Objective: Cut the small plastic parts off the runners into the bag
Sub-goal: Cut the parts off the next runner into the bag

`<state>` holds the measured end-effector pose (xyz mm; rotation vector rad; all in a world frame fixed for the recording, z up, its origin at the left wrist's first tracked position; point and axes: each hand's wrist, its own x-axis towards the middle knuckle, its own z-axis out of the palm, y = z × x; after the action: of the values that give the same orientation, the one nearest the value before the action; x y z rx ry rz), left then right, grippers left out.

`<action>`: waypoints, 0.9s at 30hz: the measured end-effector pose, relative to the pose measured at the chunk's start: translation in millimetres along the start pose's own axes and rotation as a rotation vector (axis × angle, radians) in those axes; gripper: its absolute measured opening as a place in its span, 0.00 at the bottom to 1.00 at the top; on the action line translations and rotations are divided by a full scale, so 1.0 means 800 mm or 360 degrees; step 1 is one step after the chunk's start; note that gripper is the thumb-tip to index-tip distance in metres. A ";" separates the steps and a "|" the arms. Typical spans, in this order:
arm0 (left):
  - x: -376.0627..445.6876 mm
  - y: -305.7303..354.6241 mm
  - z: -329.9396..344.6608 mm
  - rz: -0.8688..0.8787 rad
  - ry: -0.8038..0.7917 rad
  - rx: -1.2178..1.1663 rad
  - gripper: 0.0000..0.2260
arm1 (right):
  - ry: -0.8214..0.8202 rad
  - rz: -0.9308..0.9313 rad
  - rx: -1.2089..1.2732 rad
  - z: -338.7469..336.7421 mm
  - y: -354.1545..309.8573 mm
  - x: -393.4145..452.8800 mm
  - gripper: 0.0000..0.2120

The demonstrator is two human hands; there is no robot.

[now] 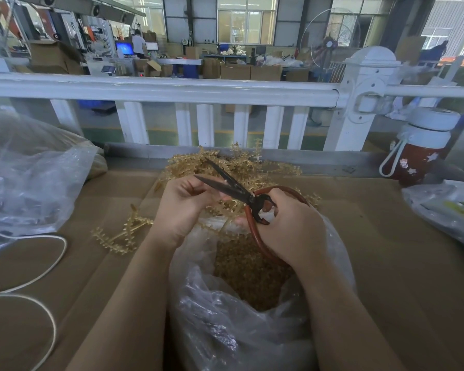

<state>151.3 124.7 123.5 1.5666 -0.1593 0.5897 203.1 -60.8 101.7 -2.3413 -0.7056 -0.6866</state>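
My right hand (289, 226) grips the red-brown handles of black scissors (231, 187), whose blades stand apart and point up-left. My left hand (181, 207) pinches a thin tan runner (227, 210) that hangs between the blades, directly over the mouth of a clear plastic bag (225, 330). The bag holds a heap of small tan cut parts (249, 271). Behind the hands lies a pile of tan runners (241, 164) with parts still attached. One more runner (123, 232) lies on the cardboard to the left.
Brown cardboard (386, 236) covers the table. A large clear bag (30, 178) sits at left, a white cord (48, 266) loops near it. A red bottle with a white lid (421, 148) and another plastic bag (445, 207) stand at right. A white railing (172, 89) runs behind.
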 end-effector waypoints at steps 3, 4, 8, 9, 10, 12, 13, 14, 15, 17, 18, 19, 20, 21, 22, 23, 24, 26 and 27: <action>0.001 -0.001 -0.002 -0.0014 0.0004 0.0054 0.09 | 0.0022 -0.0013 0.0026 0.001 0.000 0.000 0.37; 0.001 -0.001 -0.003 -0.0019 0.0003 0.0066 0.09 | 0.0022 -0.0016 0.0022 0.001 0.001 0.000 0.36; 0.002 -0.001 -0.002 -0.0040 -0.0021 0.0100 0.09 | 0.0023 -0.0019 0.0006 0.000 0.001 -0.001 0.37; 0.002 -0.001 -0.002 -0.0048 -0.0025 0.0100 0.09 | 0.0032 -0.0013 -0.0001 -0.001 0.001 -0.001 0.36; 0.002 -0.001 -0.002 -0.0056 -0.0026 0.0093 0.09 | 0.0037 -0.0007 -0.0011 -0.001 0.001 -0.002 0.34; 0.002 -0.001 -0.002 -0.0070 -0.0031 0.0066 0.09 | 0.0038 0.0002 -0.0015 -0.001 0.000 -0.002 0.32; 0.002 -0.001 -0.002 -0.0074 -0.0033 0.0055 0.08 | 0.0042 0.0002 -0.0003 -0.001 0.000 -0.001 0.32; 0.002 -0.001 -0.002 -0.0076 -0.0035 0.0049 0.07 | 0.0051 -0.0003 0.0014 -0.001 0.000 -0.001 0.32; 0.002 -0.002 -0.002 -0.0075 -0.0036 0.0051 0.06 | 0.0065 -0.0011 0.0029 -0.001 -0.001 -0.002 0.32; 0.001 -0.002 -0.003 -0.0074 -0.0036 0.0062 0.06 | 0.0081 -0.0034 0.0044 -0.002 -0.001 -0.002 0.30; 0.001 -0.002 -0.003 -0.0079 -0.0035 0.0063 0.06 | 0.0081 -0.0044 0.0045 -0.002 -0.001 -0.003 0.28; 0.002 -0.002 -0.003 -0.0084 -0.0034 0.0061 0.06 | 0.0081 -0.0049 0.0045 -0.003 -0.001 -0.003 0.26; 0.002 -0.002 -0.002 -0.0087 -0.0034 0.0058 0.06 | 0.0081 -0.0050 0.0045 -0.003 0.000 -0.004 0.25; 0.002 -0.002 -0.002 -0.0087 -0.0033 0.0059 0.06 | 0.0076 -0.0047 0.0045 -0.002 0.001 -0.004 0.24; 0.002 -0.003 -0.002 -0.0086 -0.0033 0.0061 0.06 | 0.0071 -0.0045 0.0043 -0.002 0.001 -0.004 0.24; 0.002 -0.003 -0.002 -0.0084 -0.0033 0.0060 0.05 | 0.0070 -0.0044 0.0039 -0.002 0.002 -0.004 0.24; 0.002 -0.004 -0.002 -0.0083 -0.0034 0.0056 0.05 | 0.0074 -0.0043 0.0032 -0.001 0.002 -0.003 0.24; 0.002 -0.004 -0.002 -0.0077 -0.0040 0.0045 0.05 | 0.0081 -0.0045 0.0023 -0.001 0.002 -0.003 0.24; 0.002 -0.004 -0.002 -0.0075 -0.0044 0.0045 0.05 | 0.0080 -0.0051 0.0027 0.000 0.002 -0.003 0.24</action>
<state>153.9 127.3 121.5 1.6021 -0.1354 0.5355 202.3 -62.9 99.6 -2.2936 -0.7248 -0.7481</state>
